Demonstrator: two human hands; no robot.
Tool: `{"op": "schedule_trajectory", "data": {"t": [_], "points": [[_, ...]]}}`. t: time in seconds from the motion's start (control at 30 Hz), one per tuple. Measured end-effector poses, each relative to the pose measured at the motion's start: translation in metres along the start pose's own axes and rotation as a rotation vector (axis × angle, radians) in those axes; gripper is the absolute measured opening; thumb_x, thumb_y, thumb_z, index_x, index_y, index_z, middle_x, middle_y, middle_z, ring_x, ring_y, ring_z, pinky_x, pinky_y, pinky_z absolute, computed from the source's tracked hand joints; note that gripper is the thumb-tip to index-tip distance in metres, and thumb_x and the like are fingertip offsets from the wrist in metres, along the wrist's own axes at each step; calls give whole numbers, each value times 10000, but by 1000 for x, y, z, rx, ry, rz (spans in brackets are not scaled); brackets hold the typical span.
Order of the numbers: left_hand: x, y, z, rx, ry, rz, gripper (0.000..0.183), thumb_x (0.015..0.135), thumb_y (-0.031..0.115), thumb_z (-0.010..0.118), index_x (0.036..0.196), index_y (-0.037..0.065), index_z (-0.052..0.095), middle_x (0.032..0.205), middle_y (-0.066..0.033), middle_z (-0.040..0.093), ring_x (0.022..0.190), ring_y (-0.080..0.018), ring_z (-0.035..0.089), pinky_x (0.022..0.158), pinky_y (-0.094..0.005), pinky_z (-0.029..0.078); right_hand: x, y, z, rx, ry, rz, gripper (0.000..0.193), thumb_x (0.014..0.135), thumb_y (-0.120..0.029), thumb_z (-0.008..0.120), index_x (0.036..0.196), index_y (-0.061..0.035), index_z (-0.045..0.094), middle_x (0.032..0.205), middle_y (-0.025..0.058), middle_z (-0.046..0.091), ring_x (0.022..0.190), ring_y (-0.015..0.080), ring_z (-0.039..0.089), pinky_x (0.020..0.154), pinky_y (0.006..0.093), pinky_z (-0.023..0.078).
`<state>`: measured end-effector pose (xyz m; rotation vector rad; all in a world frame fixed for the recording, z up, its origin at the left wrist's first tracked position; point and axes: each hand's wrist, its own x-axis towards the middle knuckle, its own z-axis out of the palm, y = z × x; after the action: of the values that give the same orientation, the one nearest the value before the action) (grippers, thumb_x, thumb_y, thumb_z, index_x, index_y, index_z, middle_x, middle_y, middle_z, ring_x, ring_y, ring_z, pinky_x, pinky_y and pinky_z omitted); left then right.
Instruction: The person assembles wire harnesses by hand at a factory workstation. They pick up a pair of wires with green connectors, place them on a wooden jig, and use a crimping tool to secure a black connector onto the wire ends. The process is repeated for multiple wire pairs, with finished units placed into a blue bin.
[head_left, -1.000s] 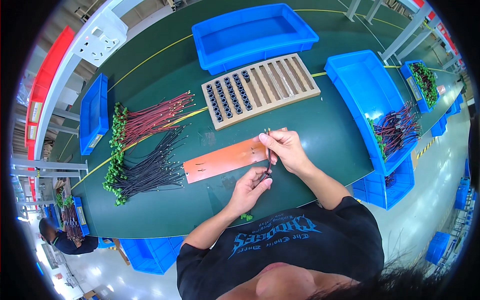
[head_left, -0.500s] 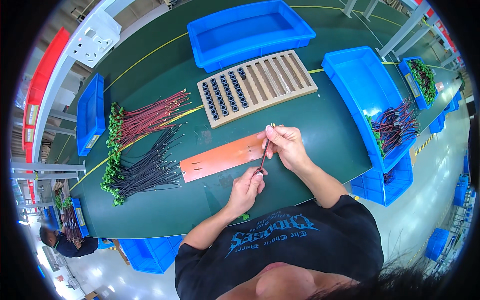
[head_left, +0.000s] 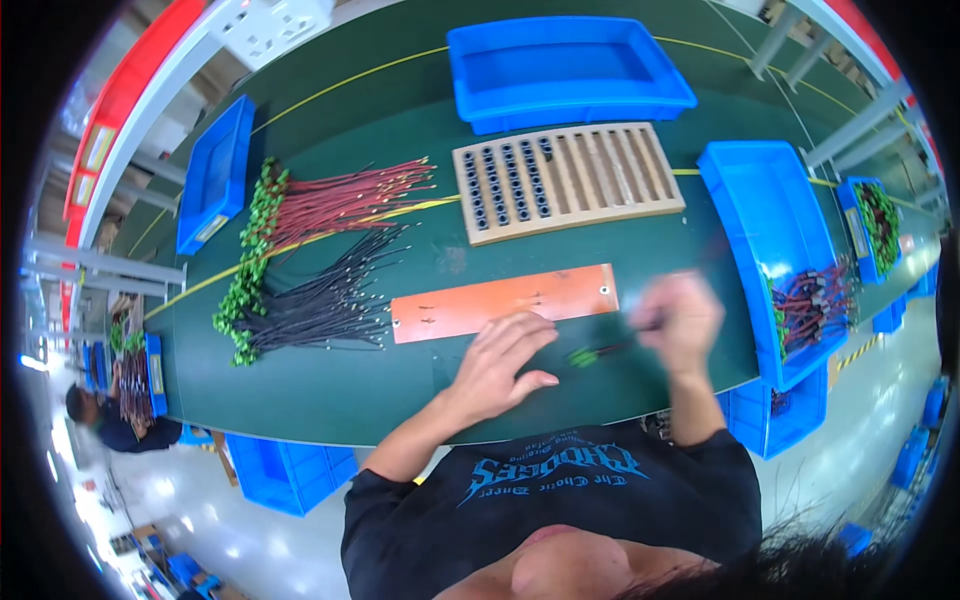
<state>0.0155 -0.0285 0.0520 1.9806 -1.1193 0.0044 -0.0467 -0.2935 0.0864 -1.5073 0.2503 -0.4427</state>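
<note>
My left hand (head_left: 500, 365) is open, palm down, its fingertips at the near edge of an orange strip (head_left: 500, 305) with small dark slots and a screw at each end. To its right, my right hand (head_left: 680, 325) is closed and smeared by motion. A thin dark wire lead runs out of it, ending in a green connector (head_left: 583, 356) just above the table. On the left lie a bundle of red wires (head_left: 345, 200) and a bundle of black wires (head_left: 320, 300), with green connectors (head_left: 248, 265) at their left ends.
Behind the strip stands a wooden rack (head_left: 610, 180) with black ring-shaped parts (head_left: 505, 185) in its left grooves. A blue tray (head_left: 570, 75) is beyond it. At right, another blue tray (head_left: 770, 215) holds wired assemblies (head_left: 815, 305). A person (head_left: 125, 425) works at far left.
My hands have moved apart. The left has let go of the wire and opened by the strip; the right has swung right with the lead. The whole view has shifted.
</note>
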Motion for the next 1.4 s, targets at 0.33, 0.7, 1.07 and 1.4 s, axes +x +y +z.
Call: {"op": "schedule_trajectory", "data": {"t": [0.33,0.7,1.07,1.4], "points": [[-23,-161,-184,957,66,-79,316,796,-1,619,1096,52,703,1047,-72,701,992,-279,641,804,-418,515,87,-23,-457,362,442,109,278,1124,-307,481,974,-95,581,736,36,555,449,56,431,362,203,332],[31,-283,-226,1072,-36,-134,335,883,98,585,1192,85,713,1160,-136,698,1137,-341,654,975,-443,544,103,29,-440,-252,662,327,77,981,-146,639,958,-74,652,800,10,622,736,198,641,614,326,544],[65,-253,-238,710,215,-306,188,1010,120,539,1129,67,674,1104,-219,672,1002,-456,650,847,-502,525,77,-28,-472,-1875,346,63,424,1069,-370,488,1364,-109,646,1227,232,689,1121,424,653,909,506,530],[-5,-136,-336,1078,407,-95,265,899,-25,639,1134,51,733,1056,-144,674,879,-381,694,782,-482,564,63,-18,-181,-1304,197,-473,233,1064,-140,580,1179,38,675,1254,189,681,1147,338,664,978,403,523]]}}
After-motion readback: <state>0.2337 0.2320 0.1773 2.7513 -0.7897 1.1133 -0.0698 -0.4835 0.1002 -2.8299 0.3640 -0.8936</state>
